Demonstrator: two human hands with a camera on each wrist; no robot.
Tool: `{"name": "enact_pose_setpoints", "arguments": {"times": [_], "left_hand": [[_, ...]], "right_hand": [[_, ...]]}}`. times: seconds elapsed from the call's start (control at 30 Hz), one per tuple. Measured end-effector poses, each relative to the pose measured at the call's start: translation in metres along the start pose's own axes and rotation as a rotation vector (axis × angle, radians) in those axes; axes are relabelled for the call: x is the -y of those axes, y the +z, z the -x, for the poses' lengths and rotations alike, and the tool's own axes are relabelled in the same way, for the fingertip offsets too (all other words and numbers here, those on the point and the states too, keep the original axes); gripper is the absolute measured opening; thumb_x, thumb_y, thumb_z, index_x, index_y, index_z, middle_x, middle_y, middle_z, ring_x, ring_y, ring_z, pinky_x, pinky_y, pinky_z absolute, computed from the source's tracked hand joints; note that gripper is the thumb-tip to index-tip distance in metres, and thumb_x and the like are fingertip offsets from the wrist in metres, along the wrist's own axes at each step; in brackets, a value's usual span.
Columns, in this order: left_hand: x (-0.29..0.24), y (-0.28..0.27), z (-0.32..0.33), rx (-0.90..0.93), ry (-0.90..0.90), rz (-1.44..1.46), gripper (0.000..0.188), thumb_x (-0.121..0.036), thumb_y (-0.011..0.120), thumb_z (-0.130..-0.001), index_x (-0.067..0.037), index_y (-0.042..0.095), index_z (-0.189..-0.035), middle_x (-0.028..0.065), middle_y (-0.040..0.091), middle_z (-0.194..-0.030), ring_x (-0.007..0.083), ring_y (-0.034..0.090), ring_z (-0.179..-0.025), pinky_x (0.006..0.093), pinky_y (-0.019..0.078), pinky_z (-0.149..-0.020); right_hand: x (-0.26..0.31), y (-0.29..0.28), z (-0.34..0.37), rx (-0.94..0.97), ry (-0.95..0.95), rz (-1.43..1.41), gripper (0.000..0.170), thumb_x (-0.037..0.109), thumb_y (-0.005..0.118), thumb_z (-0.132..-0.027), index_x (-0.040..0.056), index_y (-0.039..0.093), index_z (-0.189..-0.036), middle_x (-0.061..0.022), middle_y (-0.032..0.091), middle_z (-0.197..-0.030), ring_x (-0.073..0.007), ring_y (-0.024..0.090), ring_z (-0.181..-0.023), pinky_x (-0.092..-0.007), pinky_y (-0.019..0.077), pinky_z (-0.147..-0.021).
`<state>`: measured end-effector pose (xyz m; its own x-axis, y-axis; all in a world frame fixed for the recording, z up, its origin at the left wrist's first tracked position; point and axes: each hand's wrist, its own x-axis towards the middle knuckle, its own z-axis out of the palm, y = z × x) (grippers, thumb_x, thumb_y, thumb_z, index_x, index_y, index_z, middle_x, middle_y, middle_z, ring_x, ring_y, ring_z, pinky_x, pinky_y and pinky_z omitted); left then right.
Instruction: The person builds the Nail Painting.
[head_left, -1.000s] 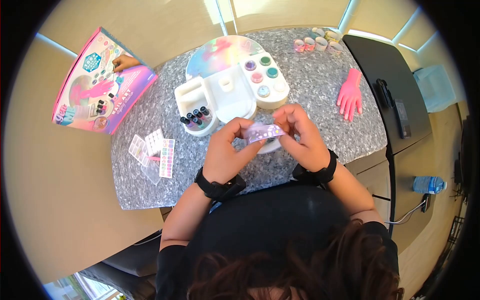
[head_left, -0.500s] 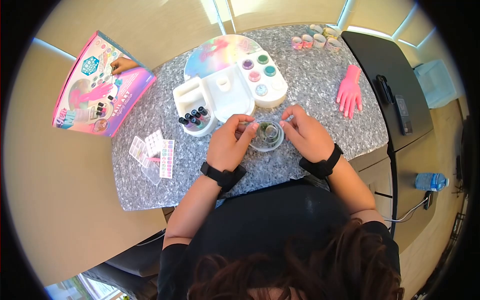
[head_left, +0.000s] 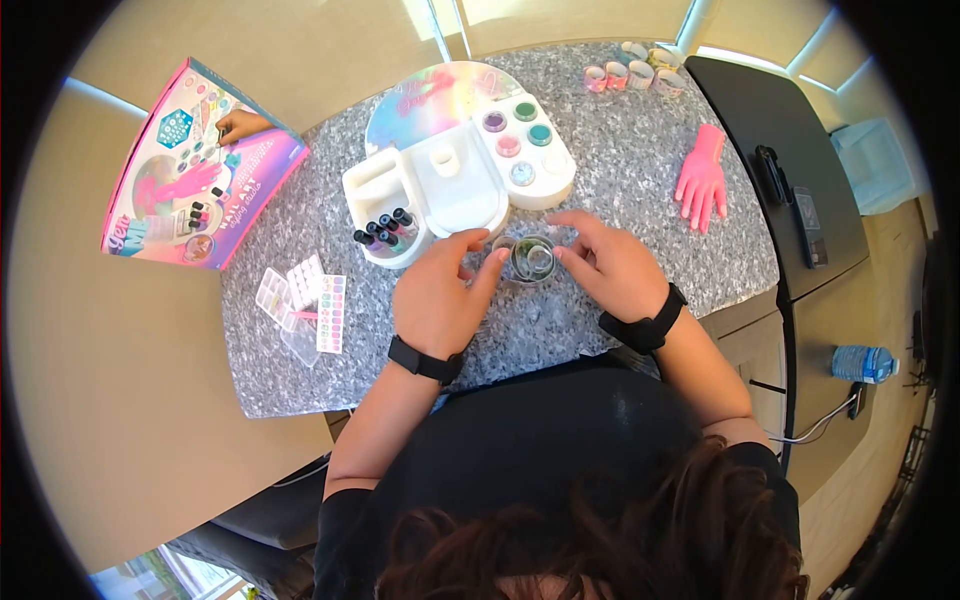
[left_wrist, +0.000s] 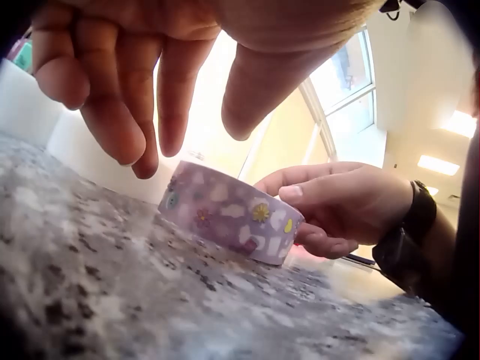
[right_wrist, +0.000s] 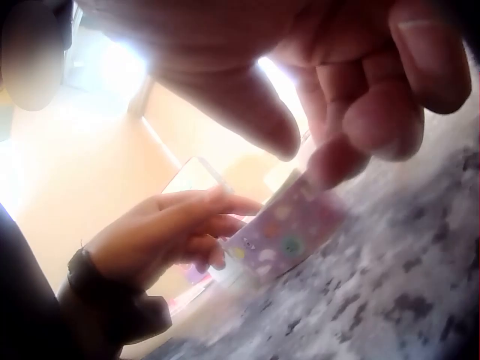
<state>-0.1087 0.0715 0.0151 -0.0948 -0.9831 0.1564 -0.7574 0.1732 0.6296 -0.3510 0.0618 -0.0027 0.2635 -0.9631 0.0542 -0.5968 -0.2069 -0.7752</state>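
Note:
A roll of purple tape (left_wrist: 229,214), patterned with flowers and clouds, stands on the speckled table between the two hands. From the head view it shows as a clear ring (head_left: 533,260). My left hand (head_left: 440,297) is just left of it, fingers loosely bent and thumb apart from them. In the left wrist view those fingers hang above the roll. On the other side is my right hand (head_left: 617,272), its thumb tip right at the roll's edge and index finger stretched past it. The right wrist view shows a gap between that thumb and fingers.
Behind the hands sits a white nail-art station (head_left: 460,185) with several small bottles (head_left: 385,230) and glitter pots (head_left: 508,146). A pink model hand (head_left: 703,180) lies right, several tape rolls (head_left: 638,73) stand behind. Sticker sheets (head_left: 332,313) and the box (head_left: 205,170) are left.
A second ago both hands held a strip of the purple tape up between them. The roll is now down on the table and the fingers have loosened. The left hand has drawn slightly left.

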Motion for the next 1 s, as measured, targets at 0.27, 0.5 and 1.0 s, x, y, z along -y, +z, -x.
{"name": "enact_pose_setpoints", "arguments": {"times": [0.27,0.5,1.0], "left_hand": [[0.018,0.013,0.000,0.108,-0.072,0.139,0.028,-0.024,0.080,-0.097,-0.009,0.080,-0.121,0.0123,0.083,-0.101,0.0217,0.080,-0.079,0.0354,0.0610,-0.072],[0.011,0.008,-0.001,0.145,0.016,0.060,0.027,-0.015,0.078,-0.098,-0.010,0.080,-0.124,0.0116,0.082,-0.101,0.0250,0.081,-0.085,0.0340,0.0611,-0.074],[0.012,0.009,-0.002,0.148,-0.020,0.240,0.037,-0.013,0.078,-0.097,-0.011,0.067,-0.132,0.0097,0.083,-0.108,0.0270,0.081,-0.088,0.0366,0.0630,-0.076]], "right_hand": [[0.001,0.007,-0.010,0.128,0.011,0.015,0.031,0.024,0.069,-0.102,0.0131,0.071,-0.131,-0.0153,0.074,-0.083,-0.0369,0.074,-0.079,-0.0461,0.0564,-0.072],[0.004,0.013,-0.016,0.134,0.003,-0.059,0.032,0.022,0.069,-0.101,0.0061,0.067,-0.129,-0.0143,0.075,-0.083,-0.0360,0.074,-0.080,-0.0459,0.0561,-0.072],[0.022,0.011,-0.016,0.135,-0.082,0.140,0.019,0.017,0.062,-0.099,0.0135,0.067,-0.117,-0.0172,0.073,-0.089,-0.0430,0.071,-0.086,-0.0534,0.0550,-0.074]]}}
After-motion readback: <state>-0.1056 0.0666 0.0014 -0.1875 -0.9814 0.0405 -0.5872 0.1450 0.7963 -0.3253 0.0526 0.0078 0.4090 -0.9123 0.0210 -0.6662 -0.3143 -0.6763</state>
